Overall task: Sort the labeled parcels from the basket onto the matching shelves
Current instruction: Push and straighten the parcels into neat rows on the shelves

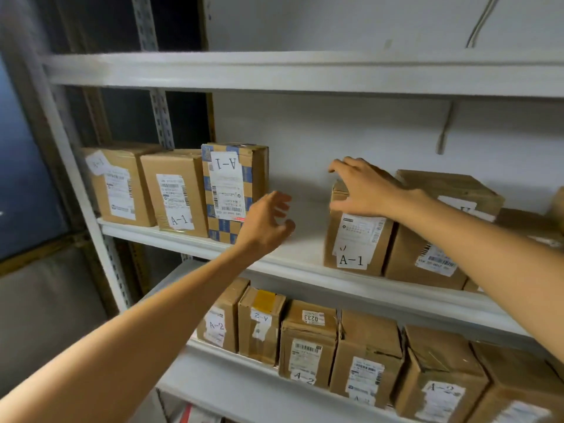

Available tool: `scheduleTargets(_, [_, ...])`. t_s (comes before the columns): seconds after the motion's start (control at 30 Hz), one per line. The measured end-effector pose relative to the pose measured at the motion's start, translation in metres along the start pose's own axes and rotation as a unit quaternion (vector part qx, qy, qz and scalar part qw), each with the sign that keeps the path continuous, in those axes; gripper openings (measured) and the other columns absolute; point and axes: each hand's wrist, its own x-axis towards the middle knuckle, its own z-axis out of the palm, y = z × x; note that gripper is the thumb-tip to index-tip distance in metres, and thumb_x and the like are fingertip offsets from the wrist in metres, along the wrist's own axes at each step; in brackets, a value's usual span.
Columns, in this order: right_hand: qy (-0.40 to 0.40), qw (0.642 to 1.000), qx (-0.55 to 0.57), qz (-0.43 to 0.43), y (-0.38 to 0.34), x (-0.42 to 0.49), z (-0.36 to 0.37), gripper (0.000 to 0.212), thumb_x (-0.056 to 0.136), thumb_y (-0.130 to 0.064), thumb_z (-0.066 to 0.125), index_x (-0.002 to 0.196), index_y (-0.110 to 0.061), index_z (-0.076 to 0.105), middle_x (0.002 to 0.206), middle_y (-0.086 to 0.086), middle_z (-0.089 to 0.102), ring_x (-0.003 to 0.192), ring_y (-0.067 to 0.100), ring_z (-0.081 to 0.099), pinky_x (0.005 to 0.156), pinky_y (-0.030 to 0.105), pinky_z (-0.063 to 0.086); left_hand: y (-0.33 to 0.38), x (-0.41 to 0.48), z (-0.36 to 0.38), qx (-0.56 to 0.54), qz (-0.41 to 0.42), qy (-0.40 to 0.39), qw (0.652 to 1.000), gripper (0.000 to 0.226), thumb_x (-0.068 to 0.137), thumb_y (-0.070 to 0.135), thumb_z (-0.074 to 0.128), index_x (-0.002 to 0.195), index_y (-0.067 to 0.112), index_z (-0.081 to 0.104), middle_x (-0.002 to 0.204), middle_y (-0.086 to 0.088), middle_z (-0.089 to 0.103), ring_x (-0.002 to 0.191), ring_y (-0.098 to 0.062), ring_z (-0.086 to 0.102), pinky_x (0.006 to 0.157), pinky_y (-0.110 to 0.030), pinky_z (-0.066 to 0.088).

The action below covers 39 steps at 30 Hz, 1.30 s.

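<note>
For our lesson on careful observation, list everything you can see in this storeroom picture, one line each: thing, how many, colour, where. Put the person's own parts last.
shelving unit: one, white, fills the view
plain parcels: two, brown, left end of the middle shelf
checked parcel: one, brown and blue, right of those, A-1 label upside down
A-1 parcel: one, brown, middle shelf, across a gap
larger parcel: one, brown, beside it on the right; more cut off beyond
lower-shelf parcels: six showing, brown, several marked A-2
cable: one, pale, on the wall at top
left hand: one, holds nothing, in the gap
right hand: one, over the A-1 parcel's top; grip unclear
</note>
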Motion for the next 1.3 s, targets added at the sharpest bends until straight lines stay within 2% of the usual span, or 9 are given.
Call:
scheduleTargets(0.1, [0.027,0.999,0.035,-0.03,-0.044,0.026,0.001,0.063,0.083,-0.037,0.068,0.135,-0.014,0.041,0.13,0.007,0.047,0.116,0.026,0.047,0.088,0.037,0.045,-0.024,0.007,-0.066,0.131,0.041,0.126,0.983,0.032,0.079,0.005,0.068,0.109,0.013,0.06,0.102,-0.001,0.062,0.09,-0.018,0.061,0.078,-0.034,0.055])
scheduleTargets(0.27, [0.081,0.993,0.083,-0.031,-0.104,0.081,0.011,0.07,0.08,-0.038,0.074,0.136,-0.015,0.039,0.132,0.009,0.043,0.117,0.026,0.046,0.086,0.035,0.046,-0.072,0.035,-0.165,0.317,0.019,0.173,0.932,0.069,0.074,0.018,0.078,0.134,0.011,0.043,0.128,-0.014,0.043,0.114,-0.028,0.041,0.091,-0.033,0.04])
scheduleTargets(0.4, [0.098,0.994,0.044,-0.022,-0.127,0.124,0.012,0.092,0.073,-0.044,0.079,0.146,-0.018,0.028,0.144,0.012,0.033,0.131,0.031,0.033,0.097,0.039,0.042,-0.099,0.061,-0.208,0.396,0.012,0.059,0.916,0.101,0.071,0.028,0.083,0.151,0.023,0.022,0.146,-0.014,0.027,0.132,-0.034,0.022,0.106,-0.048,0.033])
scheduleTargets(0.5, [0.042,0.998,0.05,-0.015,-0.134,0.148,0.016,0.102,0.07,-0.047,0.08,0.15,-0.021,0.022,0.151,0.014,0.03,0.139,0.033,0.025,0.108,0.042,0.031,-0.109,0.084,-0.218,0.442,0.005,-0.04,0.896,0.1,0.074,0.034,0.079,0.153,0.028,0.018,0.155,-0.009,0.023,0.14,-0.033,0.017,0.111,-0.05,0.028])
scheduleTargets(0.57, [0.0,0.998,0.066,-0.015,-0.136,0.156,0.026,0.099,0.071,-0.044,0.081,0.149,-0.022,0.026,0.146,0.012,0.039,0.133,0.031,0.034,0.104,0.039,0.033,-0.112,0.095,-0.214,0.446,0.0,-0.076,0.892,0.087,0.078,0.035,0.075,0.15,0.028,0.026,0.153,-0.007,0.033,0.139,-0.031,0.029,0.108,-0.047,0.034])
scheduleTargets(0.67, [-0.004,0.998,0.068,-0.015,-0.136,0.155,0.035,0.089,0.073,-0.032,0.082,0.146,-0.022,0.032,0.136,0.01,0.047,0.124,0.029,0.043,0.096,0.037,0.038,-0.111,0.101,-0.206,0.41,0.032,-0.03,0.911,0.061,0.085,0.031,0.069,0.14,0.026,0.045,0.135,-0.008,0.054,0.121,-0.028,0.052,0.097,-0.042,0.045])
scheduleTargets(0.8, [0.008,0.998,0.063,-0.029,-0.123,0.149,0.029,0.079,0.069,-0.027,0.084,0.137,-0.023,0.042,0.118,0.008,0.055,0.107,0.028,0.054,0.082,0.039,0.048,-0.102,0.101,-0.199,0.347,0.081,0.004,0.934,0.039,0.088,0.016,0.065,0.127,0.018,0.062,0.121,-0.008,0.063,0.109,-0.026,0.059,0.09,-0.034,0.048])
scheduleTargets(0.93, [-0.003,0.997,0.064,-0.031,-0.097,0.131,0.019,0.073,0.067,-0.024,0.085,0.129,-0.022,0.048,0.113,0.005,0.058,0.101,0.025,0.056,0.075,0.036,0.049,-0.09,0.099,-0.175,0.293,0.113,0.003,0.949,0.033,0.086,0.012,0.068,0.118,0.012,0.066,0.113,-0.01,0.065,0.102,-0.025,0.063,0.084,-0.027,0.048])
scheduleTargets(1.3, [-0.011,0.996,0.088,0.01,-0.042,0.07,-0.001,0.076,0.07,-0.018,0.083,0.134,-0.026,0.044,0.108,-0.001,0.049,0.097,0.018,0.05,0.071,0.03,0.041,-0.05,0.077,-0.118,0.251,0.147,0.027,0.956,0.033,0.086,0.018,0.068,0.119,0.013,0.066,0.11,-0.01,0.063,0.096,-0.025,0.061,0.083,-0.028,0.046])
